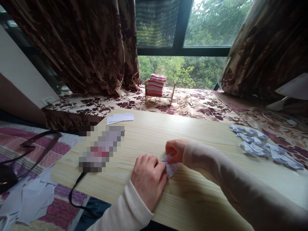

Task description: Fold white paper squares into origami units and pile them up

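Left hand point(148, 181) and right hand point(177, 150) grip a small white paper point(171, 169); folded white paper pieces point(255, 149) look done, flat white paper strips point(121, 117) unfolded.

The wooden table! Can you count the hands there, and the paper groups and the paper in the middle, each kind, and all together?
Hands: 2 (left hand, right hand)
Paper piece at the hands: 1
Group of flat paper slips: 1
Group of folded papers: 1, pieces overlap too much to count singly
Total: 5

Daylight from the window point(208, 29) leaves curtains point(96, 48) dim.
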### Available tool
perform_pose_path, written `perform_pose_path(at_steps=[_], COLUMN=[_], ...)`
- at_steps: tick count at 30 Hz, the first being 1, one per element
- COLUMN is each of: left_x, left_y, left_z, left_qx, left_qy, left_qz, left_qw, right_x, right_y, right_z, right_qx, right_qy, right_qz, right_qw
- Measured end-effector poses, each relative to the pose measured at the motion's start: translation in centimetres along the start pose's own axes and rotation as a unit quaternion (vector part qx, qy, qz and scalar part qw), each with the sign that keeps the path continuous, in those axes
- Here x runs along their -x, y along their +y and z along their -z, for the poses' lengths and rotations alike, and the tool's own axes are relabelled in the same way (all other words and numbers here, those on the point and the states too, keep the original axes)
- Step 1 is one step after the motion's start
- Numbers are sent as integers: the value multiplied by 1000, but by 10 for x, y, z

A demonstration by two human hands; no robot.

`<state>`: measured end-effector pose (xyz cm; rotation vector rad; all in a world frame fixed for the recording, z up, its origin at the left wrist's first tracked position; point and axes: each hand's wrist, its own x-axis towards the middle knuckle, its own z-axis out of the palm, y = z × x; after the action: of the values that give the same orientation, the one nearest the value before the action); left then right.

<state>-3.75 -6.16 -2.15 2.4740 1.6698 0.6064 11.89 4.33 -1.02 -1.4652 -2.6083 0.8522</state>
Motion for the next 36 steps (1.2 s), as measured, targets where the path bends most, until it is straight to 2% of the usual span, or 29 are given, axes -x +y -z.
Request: perform_pose_path(at_steps=[4, 7, 8, 10, 12, 14, 16, 18, 20, 22, 29, 36], left_x=[-4, -19, -27, -45, -65, -83, -94, -98, -96, -91, -88, -87], left_y=[-3, -4, -3, -1, 2, 4, 5, 5, 5, 6, 6, 10], left_z=[4, 8, 10, 12, 12, 9, 3, -3, -7, -9, -8, -2], left_qx=[52, 128, 162, 248, 350, 462, 563, 630, 668, 689, 694, 643], left_qy=[-1, -17, -29, -80, -152, -213, -245, -262, -265, -262, -201, -172], left_qz=[37, 57, 59, 45, 22, 16, 42, 75, 94, 95, 167, 165], left_qw=[998, 990, 985, 965, 924, 861, 788, 727, 689, 669, 670, 728], right_x=[13, 29, 35, 46, 54, 59, 62, 62, 62, 62, 60, 59], right_y=[6, 12, 15, 19, 23, 26, 28, 29, 29, 30, 30, 30], right_z=[-10, -16, -16, -12, -6, 1, 6, 8, 9, 9, 4, 2], right_qx=[-38, -80, -101, -186, -217, -228, -223, -205, -184, -171, -153, -138], right_qy=[36, 66, 91, 186, 264, 334, 387, 418, 433, 433, 393, 383], right_qz=[12, 29, 39, 103, 138, 152, 160, 175, 192, 212, 230, 212], right_qw=[999, 994, 990, 959, 930, 902, 880, 868, 861, 859, 877, 889])
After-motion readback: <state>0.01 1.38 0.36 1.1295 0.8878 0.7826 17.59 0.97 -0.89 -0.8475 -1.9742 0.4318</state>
